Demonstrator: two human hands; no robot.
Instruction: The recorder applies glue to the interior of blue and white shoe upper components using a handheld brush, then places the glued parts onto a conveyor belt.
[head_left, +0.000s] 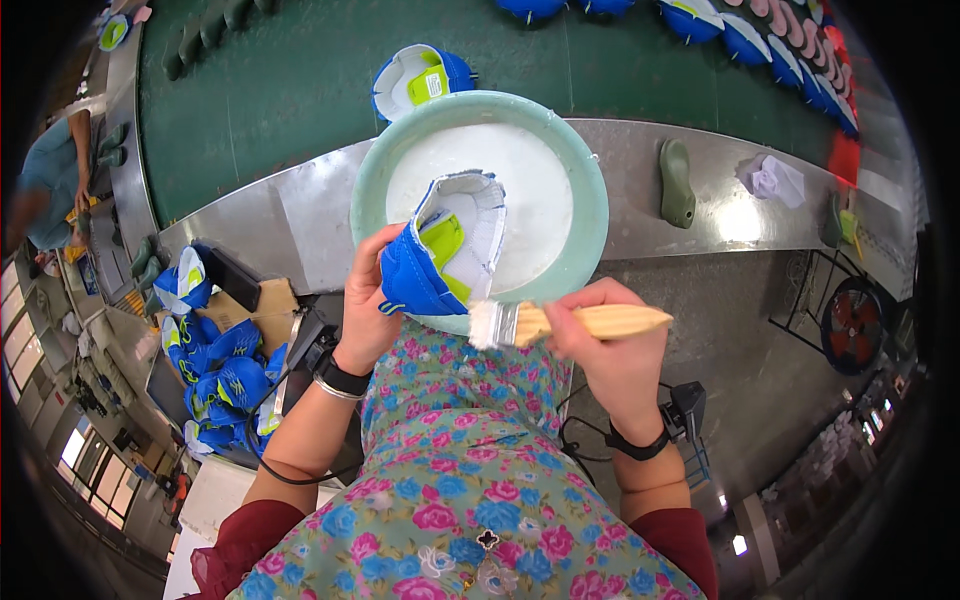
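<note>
My left hand [368, 312] grips a blue shoe upper [408, 272] by its side, tilted over the near-left part of a pale green basin [592, 215]. The upper's white lining and a lime-green patch inside face up. White liquid [540, 185] fills the basin. In my right hand [612, 350], closed round its wooden handle, is a flat paintbrush [640, 320]. Its whitened bristles point left, at the basin's near rim, just below the upper's lower edge. Whether bristles and upper touch, I cannot tell. Another blue upper [455, 72] stands just beyond the basin.
A metal ledge [300, 215] borders the green conveyor belt [300, 100]. On the ledge's right lie a dark green shoe last [677, 182] and a white cloth [778, 181]. Blue uppers [235, 380] are piled at left. A fan [853, 322] stands right; another person [52, 185] is far left.
</note>
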